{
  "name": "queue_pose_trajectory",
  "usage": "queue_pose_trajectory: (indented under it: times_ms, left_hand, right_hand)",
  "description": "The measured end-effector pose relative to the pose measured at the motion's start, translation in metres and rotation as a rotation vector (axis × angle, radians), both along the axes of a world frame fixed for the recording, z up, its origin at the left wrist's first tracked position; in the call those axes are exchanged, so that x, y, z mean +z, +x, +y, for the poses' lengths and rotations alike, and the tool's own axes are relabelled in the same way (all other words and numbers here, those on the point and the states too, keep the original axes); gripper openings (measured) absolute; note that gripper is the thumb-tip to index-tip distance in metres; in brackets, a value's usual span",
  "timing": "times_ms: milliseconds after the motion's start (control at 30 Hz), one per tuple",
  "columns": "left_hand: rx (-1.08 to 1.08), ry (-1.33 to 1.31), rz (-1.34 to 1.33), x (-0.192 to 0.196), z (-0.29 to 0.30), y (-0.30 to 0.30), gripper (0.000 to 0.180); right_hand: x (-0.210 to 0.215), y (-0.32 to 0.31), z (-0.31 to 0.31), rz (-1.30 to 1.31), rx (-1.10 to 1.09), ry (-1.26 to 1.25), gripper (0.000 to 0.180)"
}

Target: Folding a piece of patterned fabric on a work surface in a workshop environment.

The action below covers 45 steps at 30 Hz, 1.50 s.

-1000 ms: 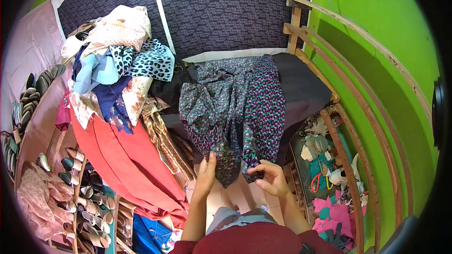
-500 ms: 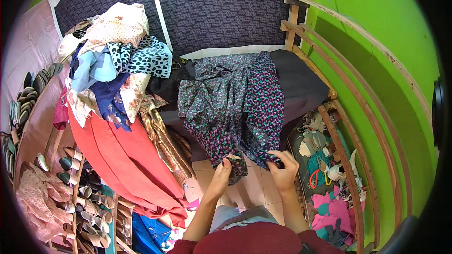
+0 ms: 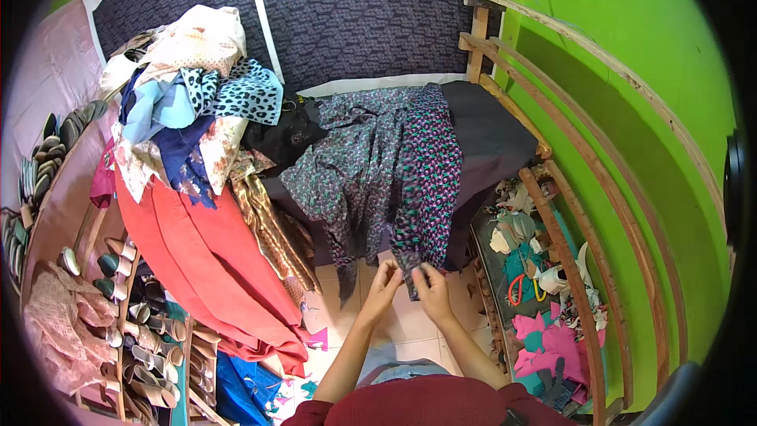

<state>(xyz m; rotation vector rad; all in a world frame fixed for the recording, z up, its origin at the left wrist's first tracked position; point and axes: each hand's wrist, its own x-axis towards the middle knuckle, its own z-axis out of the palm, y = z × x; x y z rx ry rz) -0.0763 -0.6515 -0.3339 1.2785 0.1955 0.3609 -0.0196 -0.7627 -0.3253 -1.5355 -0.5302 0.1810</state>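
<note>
A dark floral-print garment [image 3: 355,150] with small purple, pink and green flowers lies spread over a black-covered surface [image 3: 493,130]. One side shows a paler, greyish face and the right side a brighter one. Its lower right part narrows and comes over the front edge toward me. My left hand [image 3: 382,288] and my right hand [image 3: 430,293] are close together there, fingers closed on that narrow end. Left of my hands another pointed end of the garment dangles loose over the floor.
Heaped clothes [image 3: 197,87] and a long red cloth [image 3: 213,268] stand at left, beside a shiny gold cloth [image 3: 272,221]. Shoe lasts [image 3: 150,347] fill a lower-left rack. Wooden rails [image 3: 599,142] run along the green wall. Scraps and orange-handled scissors [image 3: 516,290] lie lower right.
My hands have come closer together, the right one moving left. The bunched lower part of the garment has straightened into a narrow strip, and its left end now hangs free.
</note>
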Motion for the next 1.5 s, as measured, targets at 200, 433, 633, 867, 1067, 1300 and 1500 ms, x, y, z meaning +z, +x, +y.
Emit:
queue_pose_trajectory:
  times_ms: [200,433,633,867,1067,1300,1500]
  left_hand:
    - [0.088,-0.039,-0.093,-0.015,-0.011,-0.032,0.052]
    - [0.267,0.037,-0.020,-0.033,0.013,-0.047,0.026]
    - [0.485,0.300,0.122,-0.130,0.120,0.001,0.022]
    - [0.167,0.844,0.593,-0.185,0.199,0.055,0.031]
    - [0.040,0.791,0.812,-0.206,0.228,0.090,0.047]
    - [0.258,0.551,0.485,-0.174,0.228,0.083,0.025]
    - [0.049,0.185,0.129,-0.063,0.211,0.035,0.012]
  right_hand:
    - [0.001,-0.027,-0.001,-0.328,0.046,-0.108,0.018]
    - [-0.016,-0.032,0.012,-0.316,0.083,-0.109,0.021]
    - [-0.013,-0.020,0.052,-0.244,0.101,-0.170,0.018]
    - [-0.052,0.009,0.106,-0.342,0.048,-0.145,0.020]
    - [-0.067,0.018,0.147,-0.177,0.015,-0.139,0.019]
    - [-0.086,0.034,0.157,-0.142,-0.200,-0.195,0.016]
    - [-0.077,0.021,0.168,-0.195,-0.109,-0.138,0.017]
